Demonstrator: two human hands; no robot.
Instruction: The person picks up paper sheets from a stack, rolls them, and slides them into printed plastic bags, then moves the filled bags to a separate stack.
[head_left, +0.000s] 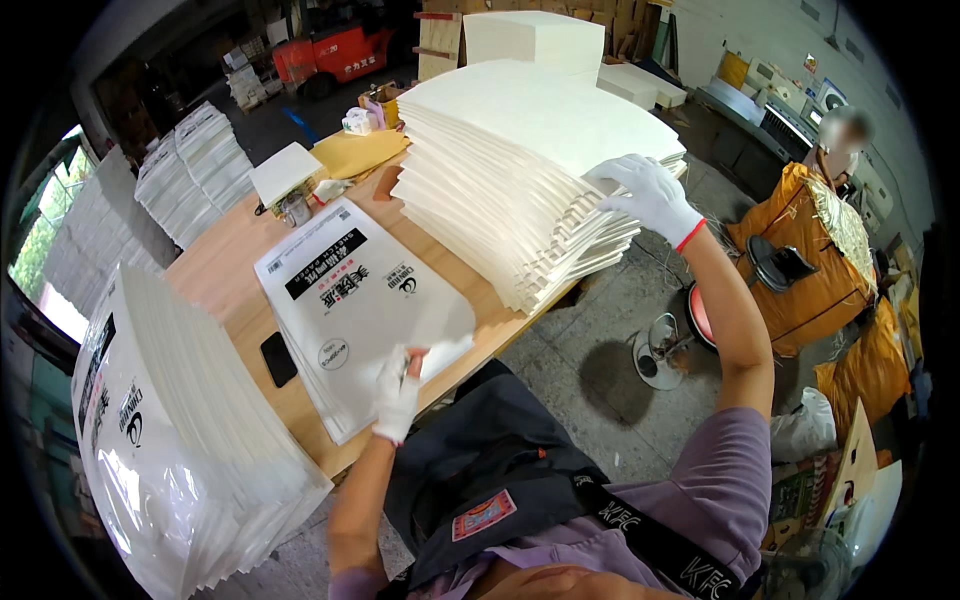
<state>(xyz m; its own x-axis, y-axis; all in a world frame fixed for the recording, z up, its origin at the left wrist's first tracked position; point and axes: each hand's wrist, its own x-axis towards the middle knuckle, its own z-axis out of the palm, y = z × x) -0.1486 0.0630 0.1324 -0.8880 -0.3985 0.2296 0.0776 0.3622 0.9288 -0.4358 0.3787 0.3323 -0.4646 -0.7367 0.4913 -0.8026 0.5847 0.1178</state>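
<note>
My right hand (650, 195), in a white glove with a red cuff, is at the near right corner of a tall stack of white paper (510, 190). Its fingers are apart and bent over the edges of the sheets. A pile of flat printed plastic bags (365, 290), white with black markings, lies on the table to the left of the stack. At the near edge of the top bag is my left hand (398, 393), also gloved, with bare fingertips. Its fingers are curled together against the bag's edge, slightly blurred.
The wooden table (228, 240) also bears a black phone (278, 359) and a glass jar (295, 209). Filled paper packs (190, 440) stand at near left. Behind are more paper blocks (535, 42) and a red forklift (335, 55). Orange sacks (800, 265) and a person (842, 140) are at right.
</note>
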